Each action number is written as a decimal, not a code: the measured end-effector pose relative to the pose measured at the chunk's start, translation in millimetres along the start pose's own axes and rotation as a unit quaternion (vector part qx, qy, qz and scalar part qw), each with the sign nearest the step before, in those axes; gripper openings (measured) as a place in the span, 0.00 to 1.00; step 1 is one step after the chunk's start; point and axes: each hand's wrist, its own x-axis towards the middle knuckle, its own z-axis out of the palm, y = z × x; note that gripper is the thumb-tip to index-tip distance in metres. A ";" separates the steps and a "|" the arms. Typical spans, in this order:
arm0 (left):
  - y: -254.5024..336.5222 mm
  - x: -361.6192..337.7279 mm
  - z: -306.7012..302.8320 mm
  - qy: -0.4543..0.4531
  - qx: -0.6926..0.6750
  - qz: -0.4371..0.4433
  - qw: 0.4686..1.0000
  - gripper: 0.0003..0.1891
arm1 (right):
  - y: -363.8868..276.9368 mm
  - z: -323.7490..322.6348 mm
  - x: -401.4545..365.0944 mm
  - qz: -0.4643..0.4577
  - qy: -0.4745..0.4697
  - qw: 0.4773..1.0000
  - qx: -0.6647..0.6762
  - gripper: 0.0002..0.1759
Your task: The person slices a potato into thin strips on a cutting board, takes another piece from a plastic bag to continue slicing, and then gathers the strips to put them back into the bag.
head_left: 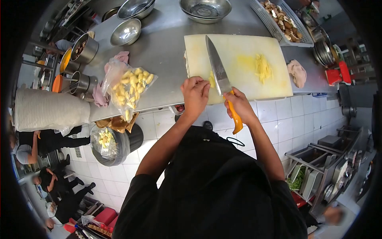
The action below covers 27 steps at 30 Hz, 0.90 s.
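My right hand (240,106) grips a kitchen knife (218,65) by its yellow handle. The broad blade points away from me over a white cutting board (230,44). Just left of the blade, my left hand (195,95) rests at the board's near left edge with bent fingers pressed together; whatever they may hold is hidden. Small yellow slices (212,79) lie between those fingertips and the blade. A heap of thin yellow strips (263,69) sits on the board's right half. To the left, a clear plastic bag (130,89) holds many pale yellow peeled pieces.
Metal bowls (126,32) stand farther back on the steel table (167,51). A crate of cut mushrooms (284,22) is at the back right, near a pink cloth (297,73). Stacked containers (51,109) and a lined bin (105,145) are left. Other people stand lower left.
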 end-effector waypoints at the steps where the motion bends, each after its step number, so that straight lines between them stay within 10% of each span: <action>1: -0.9 0.2 0.1 -0.002 0.003 0.002 1.000 0.05 | 1.8 1.1 0.2 -0.002 0.003 1.000 -0.008 0.13; 27: 1.2 1.7 1.6 0.012 0.013 0.006 1.000 0.04 | 15.2 4.0 -9.0 -0.008 0.011 0.998 -0.059 0.15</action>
